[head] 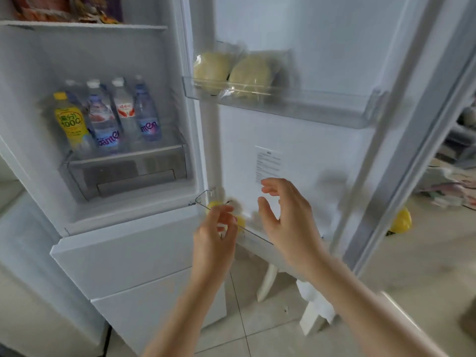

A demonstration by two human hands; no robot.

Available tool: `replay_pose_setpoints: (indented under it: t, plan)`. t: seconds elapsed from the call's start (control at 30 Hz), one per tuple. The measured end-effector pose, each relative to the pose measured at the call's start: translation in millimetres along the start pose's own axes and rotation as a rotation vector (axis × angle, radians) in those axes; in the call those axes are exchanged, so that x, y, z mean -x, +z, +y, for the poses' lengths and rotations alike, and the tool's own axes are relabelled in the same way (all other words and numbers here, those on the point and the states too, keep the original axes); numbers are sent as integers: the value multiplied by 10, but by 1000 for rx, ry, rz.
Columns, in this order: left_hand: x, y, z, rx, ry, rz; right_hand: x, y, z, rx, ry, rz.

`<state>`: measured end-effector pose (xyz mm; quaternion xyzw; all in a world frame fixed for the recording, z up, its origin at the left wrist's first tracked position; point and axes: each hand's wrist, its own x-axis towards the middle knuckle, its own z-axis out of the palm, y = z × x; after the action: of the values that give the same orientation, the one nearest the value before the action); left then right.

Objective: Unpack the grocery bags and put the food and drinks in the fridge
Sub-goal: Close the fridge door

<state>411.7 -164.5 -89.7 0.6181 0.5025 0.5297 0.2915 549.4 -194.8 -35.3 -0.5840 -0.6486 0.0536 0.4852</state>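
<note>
The fridge stands open, its door (309, 155) swung out to the right. My left hand (216, 230) hovers at the lower door bin (257, 234), fingers loosely curled, in front of a yellow item (240, 221) lying in that bin. My right hand (286, 215) is spread open just right of it, over the same bin, holding nothing. Two pale round fruits in clear bags (231, 70) sit in the upper door bin (283, 104). Several drink bottles (110, 117), one yellow, stand on the inner shelf above a clear drawer (126, 173). The frame is blurred.
Packaged food (67, 9) fills the top shelf. White freezer drawers (123, 266) lie below the open compartment. A yellow bag (400, 221) sits on the tiled floor behind the door, with clutter (448, 186) at the far right. White legs (268, 282) stand under the door.
</note>
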Motion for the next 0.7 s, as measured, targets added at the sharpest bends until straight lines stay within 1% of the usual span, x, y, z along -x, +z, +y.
replay_pose_setpoints:
  t: [0.17,0.27,0.4,0.6,0.7]
  plan:
    - [279,285,84,-14,28,-143,300,-356,193,15,74,85]
    - [371,444,117,-11,56,-216,469,-546,295,42,153,135]
    - [468,733,145,-22,101,-306,601,-733,466,86,254,156]
    - [667,1121,332,-20,144,-326,716,-1054,771,100,306,239]
    - [770,1308,442,-35,146,-294,661,-1228,962,91,315,301]
